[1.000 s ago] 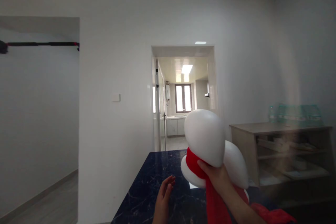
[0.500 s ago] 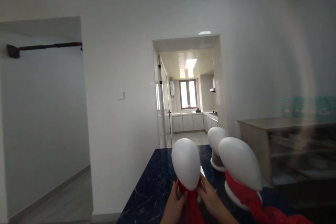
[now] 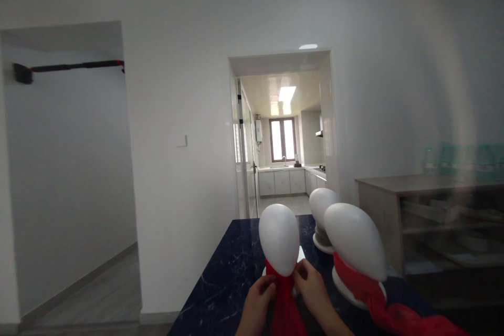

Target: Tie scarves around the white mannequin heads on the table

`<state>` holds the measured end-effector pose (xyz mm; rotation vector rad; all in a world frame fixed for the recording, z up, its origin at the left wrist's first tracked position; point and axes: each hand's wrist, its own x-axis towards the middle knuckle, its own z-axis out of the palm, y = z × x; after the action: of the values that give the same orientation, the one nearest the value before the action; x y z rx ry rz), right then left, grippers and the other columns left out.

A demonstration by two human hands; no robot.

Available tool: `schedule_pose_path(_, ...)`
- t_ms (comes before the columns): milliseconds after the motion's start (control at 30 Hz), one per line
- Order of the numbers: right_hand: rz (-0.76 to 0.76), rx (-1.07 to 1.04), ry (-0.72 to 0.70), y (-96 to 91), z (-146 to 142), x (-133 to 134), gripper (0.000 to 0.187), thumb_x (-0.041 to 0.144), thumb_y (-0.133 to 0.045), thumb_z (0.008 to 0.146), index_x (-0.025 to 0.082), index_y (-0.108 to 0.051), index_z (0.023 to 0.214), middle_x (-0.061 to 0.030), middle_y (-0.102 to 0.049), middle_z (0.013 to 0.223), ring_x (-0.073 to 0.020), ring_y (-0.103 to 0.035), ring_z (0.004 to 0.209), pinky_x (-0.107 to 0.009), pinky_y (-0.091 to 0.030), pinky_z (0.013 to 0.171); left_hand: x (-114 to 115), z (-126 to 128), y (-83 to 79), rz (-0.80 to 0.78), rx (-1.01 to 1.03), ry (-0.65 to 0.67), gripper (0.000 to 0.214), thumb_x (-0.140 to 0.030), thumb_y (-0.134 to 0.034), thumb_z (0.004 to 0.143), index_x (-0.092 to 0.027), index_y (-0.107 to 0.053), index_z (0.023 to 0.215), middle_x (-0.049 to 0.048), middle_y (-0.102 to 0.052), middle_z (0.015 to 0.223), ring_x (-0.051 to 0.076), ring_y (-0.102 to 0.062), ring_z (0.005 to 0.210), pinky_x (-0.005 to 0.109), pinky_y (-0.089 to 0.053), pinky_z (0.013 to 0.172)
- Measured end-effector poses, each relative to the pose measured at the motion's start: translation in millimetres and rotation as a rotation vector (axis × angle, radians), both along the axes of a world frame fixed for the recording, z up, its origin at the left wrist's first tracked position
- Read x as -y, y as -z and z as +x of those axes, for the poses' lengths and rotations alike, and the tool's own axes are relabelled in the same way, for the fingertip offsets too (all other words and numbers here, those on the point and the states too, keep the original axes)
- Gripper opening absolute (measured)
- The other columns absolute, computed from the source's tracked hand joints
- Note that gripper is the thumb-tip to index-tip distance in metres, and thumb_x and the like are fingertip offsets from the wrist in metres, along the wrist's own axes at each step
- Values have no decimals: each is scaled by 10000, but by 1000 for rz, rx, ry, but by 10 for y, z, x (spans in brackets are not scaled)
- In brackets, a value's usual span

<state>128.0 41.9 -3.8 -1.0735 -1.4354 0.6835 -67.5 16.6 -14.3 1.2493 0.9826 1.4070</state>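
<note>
A white mannequin head (image 3: 279,239) stands upright on the table in front of me. A red scarf (image 3: 286,304) lies around its neck and hangs down toward me. My left hand (image 3: 260,294) is closed at the scarf's left side, thumb and fingers pinching the cloth below the chin. On the other side my right hand (image 3: 312,284) has its bent fingers closed on the scarf's edge beside the neck. To the right, a second white mannequin head (image 3: 356,239) wears another red scarf (image 3: 356,281), whose end trails to the right.
Behind stands a third white mannequin head (image 3: 323,205) with a greyish neck wrap. The dark blue marbled table (image 3: 220,273) carries them all. A wooden shelf unit (image 3: 378,184) with green-tinted bottles (image 3: 452,160) stands at the right. A kitchen doorway (image 3: 280,131) opens beyond.
My fingers have shifted from around the neck to the scarf's edges, curling in more. My view has tilted slightly, and the mannequin heads sit a little higher in the picture.
</note>
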Motion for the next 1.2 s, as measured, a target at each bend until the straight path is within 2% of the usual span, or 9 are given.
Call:
schedule_pose_path(167, 14, 12, -118, 15, -75, 54, 132, 343, -636, 868, 224, -693, 878, -53, -794, 896, -245, -727, 851, -324, -505, 754, -33, 16, 70, -131, 246, 87, 621, -493, -976, 545, -159, -783, 1032, 155, -819, 1036, 334, -762, 1025, 409, -549, 909)
schedule_pose_path(433, -50, -148, -271, 50, -33, -21, 206, 395, -678, 830, 196, -727, 815, -59, -786, 834, -272, -740, 901, -359, -549, 827, -13, 86, 99, -240, 465, 208, 509, -349, -960, 631, -142, -784, 1061, 154, -825, 1090, 354, -761, 1108, 441, -545, 1029)
schedule_pose_path(567, -133, -208, -417, 91, -60, -16, 199, 368, -703, 793, 176, -756, 812, -39, -769, 746, -220, -699, 710, -307, -506, 640, -22, 136, 109, -195, 532, 295, 466, -348, -943, 638, -109, -799, 1010, 179, -825, 1025, 397, -762, 1066, 518, -534, 1047)
schedule_pose_path(667, -197, -106, -529, 116, -91, 57, 209, 315, -674, 802, 156, -801, 853, -18, -763, 707, -113, -570, 515, -243, -398, 527, 7, 171, 112, -196, 546, 328, 445, -377, -917, 680, -114, -795, 1017, 149, -820, 919, 345, -780, 909, 484, -576, 941)
schedule_pose_path(800, -304, -7, -695, 125, -123, 135, 288, 412, -679, 845, 152, -805, 842, -51, -793, 753, -91, -592, 479, -201, -372, 462, 10, 188, 118, -207, 524, 254, 478, -384, -938, 654, -125, -780, 1022, 107, -805, 835, 242, -739, 682, 343, -565, 677)
schedule_pose_path(867, -401, -40, -633, 135, -125, 99, 418, 538, -665, 855, 141, -763, 766, -78, -778, 695, -110, -605, 425, -200, -322, 384, -23, 178, 118, -195, 526, 227, 509, -379, -962, 622, -115, -778, 1017, 117, -806, 820, 264, -760, 713, 351, -575, 696)
schedule_pose_path(967, -511, -97, -445, 174, -120, -27, 542, 675, -640, 827, 156, -685, 677, -56, -680, 511, -122, -536, 307, -215, -237, 300, -87, 149, 119, -180, 549, 219, 587, -341, -1002, 548, -98, -785, 1036, 171, -829, 928, 366, -795, 948, 449, -596, 915)
schedule_pose_path(1067, -521, -137, -320, 228, -147, -135, 488, 670, -720, 753, 191, -638, 699, 19, -601, 443, -118, -471, 252, -225, -187, 266, -120, 125, 122, -171, 552, 162, 612, -297, -1029, 478, -111, -796, 1012, 185, -833, 1039, 414, -767, 1101, 504, -552, 1064)
schedule_pose_path(1200, -503, -254, -241, 285, -227, -169, 423, 608, -755, 728, 212, -609, 712, 65, -551, 442, -99, -447, 282, -217, -189, 287, -79, 151, 116, -165, 513, 170, 611, -331, -1032, 491, -135, -802, 1023, 177, -837, 1035, 435, -758, 1129, 559, -528, 1105)
